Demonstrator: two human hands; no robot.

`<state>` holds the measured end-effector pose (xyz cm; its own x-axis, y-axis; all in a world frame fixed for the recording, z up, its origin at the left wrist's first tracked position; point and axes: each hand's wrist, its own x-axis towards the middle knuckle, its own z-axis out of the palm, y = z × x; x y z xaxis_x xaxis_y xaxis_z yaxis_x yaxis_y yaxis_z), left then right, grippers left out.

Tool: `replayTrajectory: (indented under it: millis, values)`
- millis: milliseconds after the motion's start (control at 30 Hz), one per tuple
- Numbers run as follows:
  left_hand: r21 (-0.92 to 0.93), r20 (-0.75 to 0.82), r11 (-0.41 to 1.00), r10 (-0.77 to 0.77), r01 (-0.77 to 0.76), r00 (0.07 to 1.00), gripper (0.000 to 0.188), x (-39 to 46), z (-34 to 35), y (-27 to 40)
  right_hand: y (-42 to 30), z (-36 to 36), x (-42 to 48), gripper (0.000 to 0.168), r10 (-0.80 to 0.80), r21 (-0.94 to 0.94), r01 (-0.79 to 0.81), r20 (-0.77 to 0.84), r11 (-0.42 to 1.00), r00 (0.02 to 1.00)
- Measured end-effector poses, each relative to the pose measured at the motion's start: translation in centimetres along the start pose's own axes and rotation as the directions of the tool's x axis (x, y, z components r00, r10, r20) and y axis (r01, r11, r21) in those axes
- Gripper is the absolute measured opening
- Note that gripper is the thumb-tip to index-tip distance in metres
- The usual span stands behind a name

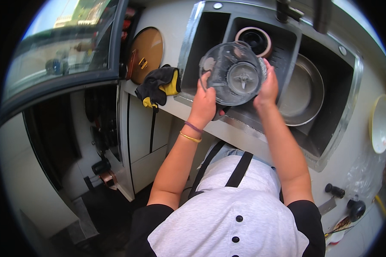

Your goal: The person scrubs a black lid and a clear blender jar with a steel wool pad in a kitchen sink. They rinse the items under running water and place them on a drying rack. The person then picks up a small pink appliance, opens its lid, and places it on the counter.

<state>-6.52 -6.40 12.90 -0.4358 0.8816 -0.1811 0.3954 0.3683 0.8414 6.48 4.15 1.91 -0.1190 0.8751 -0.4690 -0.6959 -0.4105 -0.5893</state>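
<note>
Over the double-basin sink (231, 123), I hold a clear blender jar (220, 80) tilted so its open mouth faces me. A metal blade (243, 78) shows at the jar's bottom. My left hand (206, 102) grips the jar's left side, with the thumb at the rim; a dark handle (219, 114) shows just beside it. My right hand (268, 88) supports the right side. Between its fingers and the jar is something silvery and crinkled (263, 69), possibly a scouring pad. Beyond the jar, a round pot with a pinkish rim (269, 40) sits in the basin.
A wide metal pan (300, 90) lies in the right basin, below a dark faucet (284, 13). Black-and-yellow gloves (157, 85) and a round brown lid or board (148, 48) are left. A white bowl (380, 123) and clear plastic bag (362, 175) are right.
</note>
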Motion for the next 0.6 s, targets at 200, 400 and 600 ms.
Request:
replayTrajectory:
  millis: [200,400,600]
  values:
    - [0.018,-0.036,1.000,-0.021,0.021,0.999,0.051,-0.5,-0.5,-0.3,-4.6,3.2,1.8,0.046,0.159,-0.292,-0.019,0.466,0.956,0.870]
    - [-0.047,-0.015,0.994,-0.100,0.099,0.995,0.053,-0.4,-0.3,0.6,2.9,-3.7,-1.2,0.045,-0.142,-0.388,0.163,0.082,0.907,0.986]
    - [0.011,-0.031,1.000,-0.026,0.026,0.999,0.054,-0.1,-0.4,-0.9,-1.4,-5.0,-8.1,0.028,0.365,-0.006,-0.366,-0.052,0.931,0.929]
